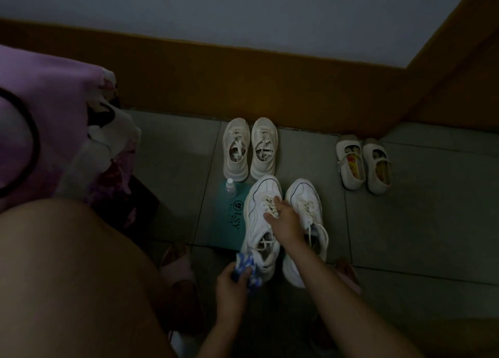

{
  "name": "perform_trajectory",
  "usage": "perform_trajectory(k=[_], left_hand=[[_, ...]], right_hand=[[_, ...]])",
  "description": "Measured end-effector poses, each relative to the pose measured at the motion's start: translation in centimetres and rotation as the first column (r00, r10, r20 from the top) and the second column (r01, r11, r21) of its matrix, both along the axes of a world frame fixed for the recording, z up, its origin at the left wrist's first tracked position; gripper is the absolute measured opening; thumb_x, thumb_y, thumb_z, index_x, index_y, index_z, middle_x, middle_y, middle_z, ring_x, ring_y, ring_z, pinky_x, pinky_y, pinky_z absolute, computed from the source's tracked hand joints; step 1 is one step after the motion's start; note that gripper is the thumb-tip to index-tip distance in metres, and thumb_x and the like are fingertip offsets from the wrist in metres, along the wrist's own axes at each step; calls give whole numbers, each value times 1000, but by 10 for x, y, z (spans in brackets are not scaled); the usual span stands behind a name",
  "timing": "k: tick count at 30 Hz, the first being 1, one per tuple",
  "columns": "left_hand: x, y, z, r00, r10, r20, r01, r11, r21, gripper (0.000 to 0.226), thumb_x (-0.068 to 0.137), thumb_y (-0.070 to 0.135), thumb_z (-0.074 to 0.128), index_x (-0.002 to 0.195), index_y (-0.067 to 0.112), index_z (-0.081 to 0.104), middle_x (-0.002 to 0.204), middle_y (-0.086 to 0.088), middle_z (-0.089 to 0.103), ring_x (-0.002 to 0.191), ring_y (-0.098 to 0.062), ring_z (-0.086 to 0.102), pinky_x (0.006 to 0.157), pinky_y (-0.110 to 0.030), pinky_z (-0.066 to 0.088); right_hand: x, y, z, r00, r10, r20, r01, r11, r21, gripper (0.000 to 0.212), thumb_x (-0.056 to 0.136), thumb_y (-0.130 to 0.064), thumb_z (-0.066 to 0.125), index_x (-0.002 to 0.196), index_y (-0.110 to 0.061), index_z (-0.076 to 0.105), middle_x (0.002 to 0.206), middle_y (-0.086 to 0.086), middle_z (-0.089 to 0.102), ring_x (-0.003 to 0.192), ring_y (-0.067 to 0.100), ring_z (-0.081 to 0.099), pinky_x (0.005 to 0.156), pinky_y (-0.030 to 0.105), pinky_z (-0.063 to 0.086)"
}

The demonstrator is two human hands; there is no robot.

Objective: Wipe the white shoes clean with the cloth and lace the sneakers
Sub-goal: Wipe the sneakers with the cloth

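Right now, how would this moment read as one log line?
left hand: holds blue-and-white patterned cloth | right hand: grips white black-trimmed sneaker at its laces | cloth: beside sneaker heel

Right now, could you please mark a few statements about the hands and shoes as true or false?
1. The left hand holds the blue-and-white cloth. True.
2. The right hand grips a strap shoe. False: it grips the laces of a white sneaker.
3. The strap shoes stand right of the cream sneakers. True.
4. The small bottle sits inside a cream sneaker. False: it rests on the teal packet on the tiled floor.
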State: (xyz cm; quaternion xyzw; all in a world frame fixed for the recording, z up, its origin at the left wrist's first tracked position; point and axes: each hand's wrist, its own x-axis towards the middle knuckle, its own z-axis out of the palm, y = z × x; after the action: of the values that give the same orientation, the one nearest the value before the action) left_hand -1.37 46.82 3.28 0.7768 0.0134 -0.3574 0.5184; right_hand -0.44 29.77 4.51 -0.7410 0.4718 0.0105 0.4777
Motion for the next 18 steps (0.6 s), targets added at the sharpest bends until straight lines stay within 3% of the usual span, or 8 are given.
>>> perform_trajectory(k=[3,6,8,11,13,16,18], left_hand=[[-5,4,-8,996,-61,-67,64,997,46,4,85,2,60,84,4,62,67,1,59,60,-6,53,46,-5,40],[-1,10,-12,987,-46,-154,62,993,101,18,86,0,57,69,4,57,61,-8,54,45,-5,51,38,-8,37],[12,11,-13,989,38,-140,-21,993,119,14,89,2,54,76,-3,57,68,-17,56,46,-8,52,38,-9,36],[39,0,-13,988,145,-47,-140,986,96,19,90,5,55,97,-12,59,93,-30,63,71,-24,61,45,-12,39],[55,-12,-7,982,188,-35,-186,981,48,15,89,4,56,98,-8,59,89,-26,63,62,-18,62,43,-12,42],[73,-27,2,982,187,-30,-187,982,-20,8,89,1,54,82,4,57,72,-10,58,49,-4,60,40,-7,41],[81,-33,3,984,174,-42,-175,984,-42,4,90,1,53,88,2,57,70,-5,56,46,-3,59,40,-7,42]], right_hand=[[0,-1,0,1000,1,-6,-1,1000,12,62,90,-18,60,144,-9,31,152,12,26,138,26,32,110,29,28],[0,-3,2,1000,17,-13,-17,999,43,65,89,-22,61,145,-12,29,153,11,25,138,26,31,110,30,28],[0,-3,3,999,31,-15,-30,998,62,70,88,-27,62,146,-14,26,153,12,25,138,27,30,113,34,28],[1,-3,5,996,61,-57,-58,996,62,72,88,-38,58,147,-15,23,153,14,23,140,29,26,114,41,27],[1,-1,10,994,88,-67,-86,996,30,66,91,-37,55,145,-13,28,153,15,23,140,29,26,114,39,26],[-5,1,21,996,75,-38,-77,996,-36,55,93,-32,52,142,-12,35,153,15,23,138,29,30,113,39,29],[-13,3,28,999,48,4,-47,997,-68,50,94,-26,52,140,-10,40,150,14,29,137,27,33,112,37,31]])
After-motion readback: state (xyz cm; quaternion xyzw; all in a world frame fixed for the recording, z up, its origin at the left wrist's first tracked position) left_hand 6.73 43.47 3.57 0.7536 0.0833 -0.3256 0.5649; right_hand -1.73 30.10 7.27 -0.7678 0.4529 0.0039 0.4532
